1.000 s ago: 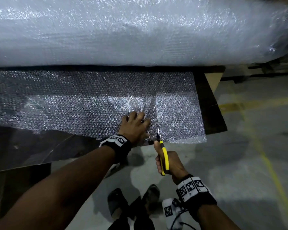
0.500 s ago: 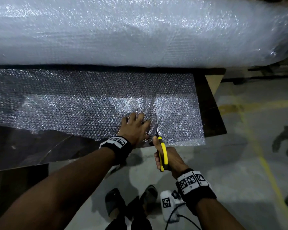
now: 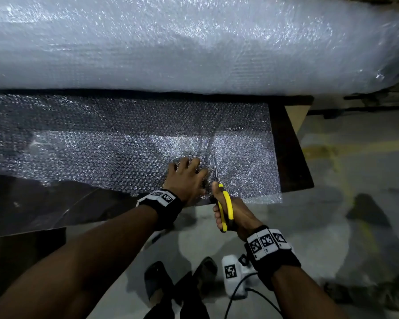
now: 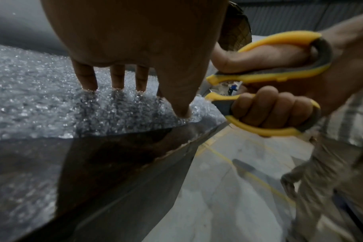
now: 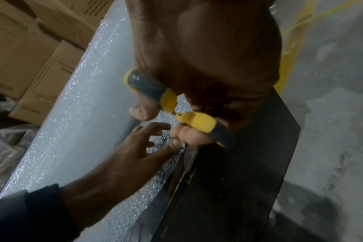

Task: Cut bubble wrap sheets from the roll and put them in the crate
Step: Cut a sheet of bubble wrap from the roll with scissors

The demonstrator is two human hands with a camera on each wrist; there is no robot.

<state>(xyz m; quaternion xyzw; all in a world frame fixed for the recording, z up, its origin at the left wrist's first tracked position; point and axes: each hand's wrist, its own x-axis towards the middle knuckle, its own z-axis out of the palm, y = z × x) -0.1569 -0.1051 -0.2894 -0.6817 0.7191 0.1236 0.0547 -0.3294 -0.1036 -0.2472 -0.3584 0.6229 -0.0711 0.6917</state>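
Observation:
A big bubble wrap roll [image 3: 194,42] lies across the far side of a dark table [image 3: 290,157]. Its unrolled sheet [image 3: 101,146] is spread flat toward me. My left hand [image 3: 187,178] presses fingertips [image 4: 118,81] down on the sheet near its front edge, just left of the cut line. My right hand [image 3: 230,215] grips yellow-handled scissors [image 3: 225,206], whose blades [image 3: 215,169] point away from me into the sheet beside the left hand. A crease or cut line [image 3: 211,143] runs on toward the roll. No crate is in view.
Cardboard boxes [image 5: 31,49] are stacked behind the roll. The concrete floor [image 3: 343,226] with yellow lines lies to the right. My feet [image 3: 180,282] stand below the table edge, and a white device with a cable [image 3: 234,277] hangs by my right wrist.
The scissors and my right hand have advanced a little farther into the sheet. My left hand has stayed pressing in nearly the same spot.

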